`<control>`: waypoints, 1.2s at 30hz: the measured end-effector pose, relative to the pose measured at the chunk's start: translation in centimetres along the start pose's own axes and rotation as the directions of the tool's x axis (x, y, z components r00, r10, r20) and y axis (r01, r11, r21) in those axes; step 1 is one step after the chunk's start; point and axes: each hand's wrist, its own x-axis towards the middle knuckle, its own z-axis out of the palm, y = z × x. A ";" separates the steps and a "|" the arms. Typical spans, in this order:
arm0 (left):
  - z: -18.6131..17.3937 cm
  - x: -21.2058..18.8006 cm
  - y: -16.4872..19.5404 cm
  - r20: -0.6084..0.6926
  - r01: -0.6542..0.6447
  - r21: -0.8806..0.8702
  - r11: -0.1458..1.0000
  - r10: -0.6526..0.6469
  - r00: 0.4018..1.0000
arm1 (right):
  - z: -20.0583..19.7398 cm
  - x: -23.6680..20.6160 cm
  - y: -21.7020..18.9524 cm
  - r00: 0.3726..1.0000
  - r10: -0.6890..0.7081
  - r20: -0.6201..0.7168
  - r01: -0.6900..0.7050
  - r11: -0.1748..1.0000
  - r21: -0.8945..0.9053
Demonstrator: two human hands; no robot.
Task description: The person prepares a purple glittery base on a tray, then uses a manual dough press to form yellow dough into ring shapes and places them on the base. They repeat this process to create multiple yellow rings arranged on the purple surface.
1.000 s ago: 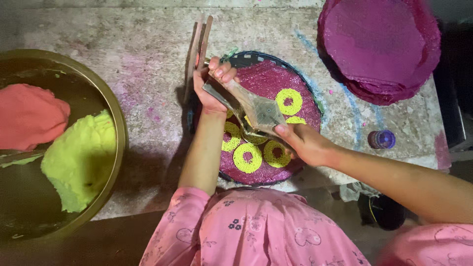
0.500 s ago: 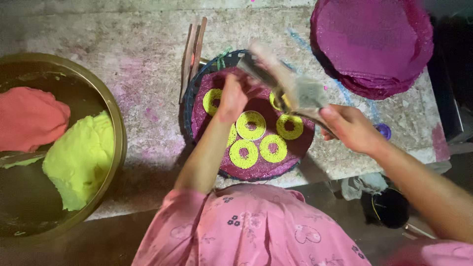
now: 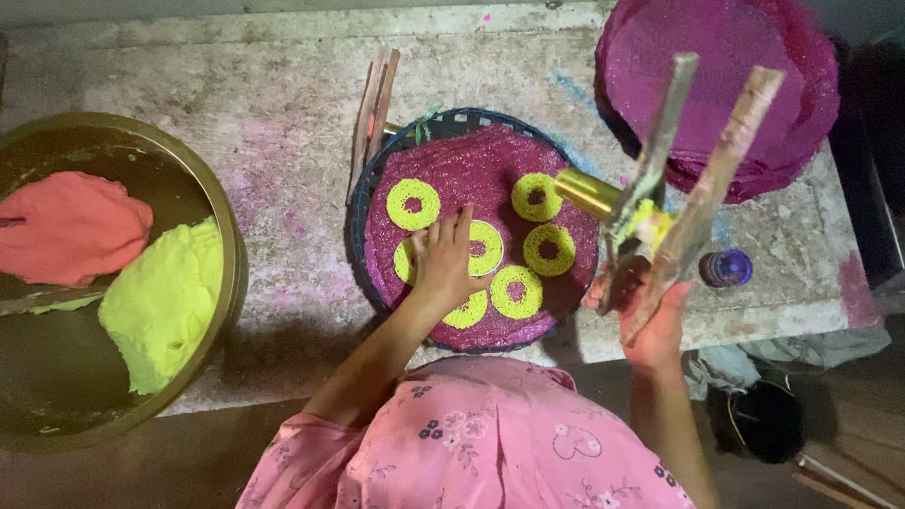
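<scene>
A round woven tray (image 3: 370, 188) lined with a magenta mat (image 3: 471, 160) sits on the stone slab before me, bearing several yellow-green rings of pressed dough (image 3: 413, 204). My left hand (image 3: 441, 260) lies flat on the mat over one ring, fingers spread. My right hand (image 3: 650, 316) grips a two-handled wooden press with a brass cylinder (image 3: 660, 203), lifted off the tray's right edge, handles pointing up and away.
A large brass basin (image 3: 226, 254) at left holds pink dough (image 3: 71, 226) and yellow-green dough (image 3: 156, 302). A stack of magenta mats (image 3: 726, 85) lies at the far right. Wooden sticks (image 3: 372, 113) lie behind the tray; a small blue cap (image 3: 726, 267) rests near the slab's right edge.
The press moved off the tray to the right and tilted upright in my right hand. My left hand let go of it and came down flat on the mat.
</scene>
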 end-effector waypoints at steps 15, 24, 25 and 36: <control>-3.2 13.7 -7.4 -0.157 0.053 0.124 0.991 -0.033 0.987 | -4.9 -2.8 0.6 0.971 -0.033 -0.237 0.037 0.999 0.010; -1.6 10.8 -19.1 -0.176 -0.033 -0.816 0.578 -0.193 0.965 | -5.6 -3.5 2.6 0.980 -0.039 -0.194 0.053 0.996 0.071; -1.3 9.1 -19.1 -0.114 -0.008 -0.902 0.432 -0.219 0.969 | -5.6 -3.1 3.0 0.983 -0.028 -0.182 0.047 0.994 0.101; 1.4 -11.2 -6.8 -0.492 0.068 -0.660 0.748 -0.499 0.713 | -1.7 0.9 3.2 0.998 0.001 -0.062 0.005 0.995 0.096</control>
